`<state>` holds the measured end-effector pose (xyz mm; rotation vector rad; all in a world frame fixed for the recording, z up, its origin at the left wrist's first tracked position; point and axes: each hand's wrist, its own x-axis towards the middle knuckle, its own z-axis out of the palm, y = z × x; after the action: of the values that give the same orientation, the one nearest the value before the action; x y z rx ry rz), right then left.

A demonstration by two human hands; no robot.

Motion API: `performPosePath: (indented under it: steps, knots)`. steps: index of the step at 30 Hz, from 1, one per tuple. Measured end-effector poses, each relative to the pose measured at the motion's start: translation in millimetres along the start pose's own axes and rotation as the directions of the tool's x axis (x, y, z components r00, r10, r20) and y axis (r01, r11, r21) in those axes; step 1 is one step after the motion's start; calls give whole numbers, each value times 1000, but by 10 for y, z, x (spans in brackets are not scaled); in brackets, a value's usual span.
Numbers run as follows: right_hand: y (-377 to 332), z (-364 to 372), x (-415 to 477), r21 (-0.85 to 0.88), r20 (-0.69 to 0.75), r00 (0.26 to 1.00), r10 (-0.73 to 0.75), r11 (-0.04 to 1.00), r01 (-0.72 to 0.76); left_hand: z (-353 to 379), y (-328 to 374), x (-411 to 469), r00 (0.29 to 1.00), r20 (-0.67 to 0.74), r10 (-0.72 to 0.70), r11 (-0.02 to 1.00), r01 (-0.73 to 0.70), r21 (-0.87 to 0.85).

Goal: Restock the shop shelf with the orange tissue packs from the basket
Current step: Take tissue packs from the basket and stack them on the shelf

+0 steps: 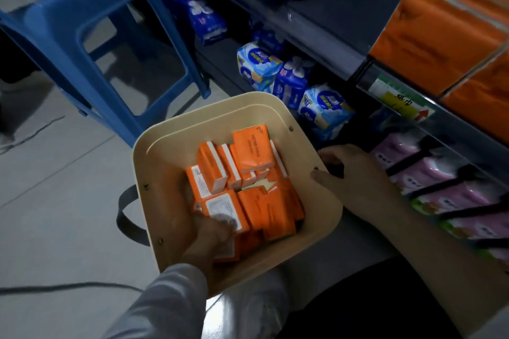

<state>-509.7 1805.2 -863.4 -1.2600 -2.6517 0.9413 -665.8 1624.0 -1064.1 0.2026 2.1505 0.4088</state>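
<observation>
A cream basket (165,162) sits on the floor in front of the shelf, holding several orange tissue packs (252,154). My left hand (208,239) reaches down into the basket's near corner and grips an orange pack with a white label (220,205). My right hand (355,170) holds the basket's right rim, thumb on the inside edge. Larger orange tissue packs (440,36) are stacked on the upper shelf at the top right.
A blue plastic stool (68,30) stands on the floor to the left. Blue packs (292,82) fill the lower shelf, pink packs (446,192) lie at the right. A price label (399,99) marks the shelf edge. A dark cable (68,287) runs across the floor.
</observation>
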Motion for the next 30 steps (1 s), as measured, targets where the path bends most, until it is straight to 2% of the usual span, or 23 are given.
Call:
performPosePath:
  steps: [1,4,6,8,10,12,14,16,17,19,21,23,25,26,28,30]
  knots:
    - [12,7,4,-1,0,1000,0,1000,0,30,-16,60,999,-6,50,999,-50,19]
    - [50,29,10,-7,21,1000,11,1000,-11,31,-2,98,999,28,22,997,-20,-73]
    - [60,34,8,17,39,999,36,999,-37,-46,112,3,1000,1,-3,989,4,-147]
    - [44,29,11,51,57,996,63,997,-66,-135,210,-118,996,-76,55,991,-64,-118]
    - [20,20,20,79,82,992,99,991,-105,-222,269,-314,948,-229,222,969,-240,-54]
    - [-1,23,23,112,111,982,153,980,-165,-260,288,-552,794,-396,462,865,-502,2]
    - [-29,22,7,258,152,963,222,932,-256,-277,314,-791,547,-471,692,664,-738,119]
    - [-112,-8,-39,482,265,920,289,787,-386,-319,396,-1012,311,-439,843,466,-831,305]
    - [-145,-26,-65,558,333,893,303,701,-445,-333,431,-1069,224,-418,881,393,-838,379]
    - [-166,-62,-128,606,430,859,279,616,-503,-346,512,-1132,97,-410,907,303,-826,475]
    - [-159,-91,-199,614,495,847,195,612,-499,-354,610,-1172,33,-400,916,255,-818,516]
    - [-153,-128,-255,632,492,856,157,612,-475,-355,683,-1208,-21,-370,929,198,-817,542]
    - [-115,-159,-271,661,438,882,171,604,-445,-363,725,-1218,-23,-343,939,182,-814,552]
    - [-91,-170,-265,670,395,898,194,608,-425,-364,738,-1200,20,-349,937,219,-811,543]
    - [-8,-174,-229,661,275,923,268,645,-384,-352,755,-1140,179,-429,886,384,-802,458]
    - [64,-198,-192,618,128,935,330,711,-335,-315,745,-1020,400,-487,777,577,-760,297]
